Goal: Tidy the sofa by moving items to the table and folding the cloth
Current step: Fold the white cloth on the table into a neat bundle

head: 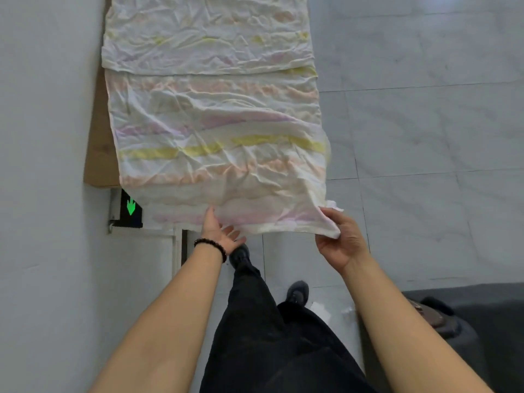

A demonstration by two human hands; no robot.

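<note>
A striped, creased cloth (215, 123) lies spread over a brown surface (99, 154) at 12 o'clock, its far end already doubled back and its near end hanging off the edge toward the person, probably laid flat so it can be folded squarely. A dark sofa (496, 321) shows at 4 o'clock, a brownish item on it too unclear to name. The right hand (340, 245) grips the cloth's near corner, bunched between thumb and fingers, likely to lift it over. The left hand (219, 236) sets its thumb on the hem, fingers loose below; whether it pinches cannot be told. At 9 o'clock a small sign (130, 208) shows a green down arrow; no writing is legible.
</note>
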